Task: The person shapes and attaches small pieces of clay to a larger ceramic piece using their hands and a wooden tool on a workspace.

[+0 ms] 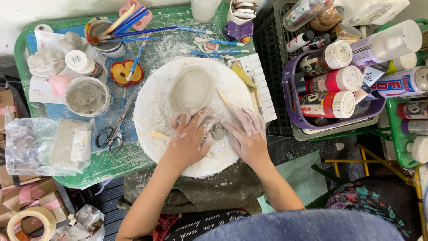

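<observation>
Grey clay lump (pixel 218 130) is half hidden, pinched between fingers of left hand (pixel 187 138) and right hand (pixel 249 138); shape unclear, surface wet.

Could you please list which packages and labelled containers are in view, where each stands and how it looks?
Paint bottles: in the purple basket, right; lying down, white caps, red and dark labels.
Spray can: right edge; silver and blue.
Plastic bag: tray's left; clear, holding a grey clay block.
Tape roll: bottom left; beige.
</observation>
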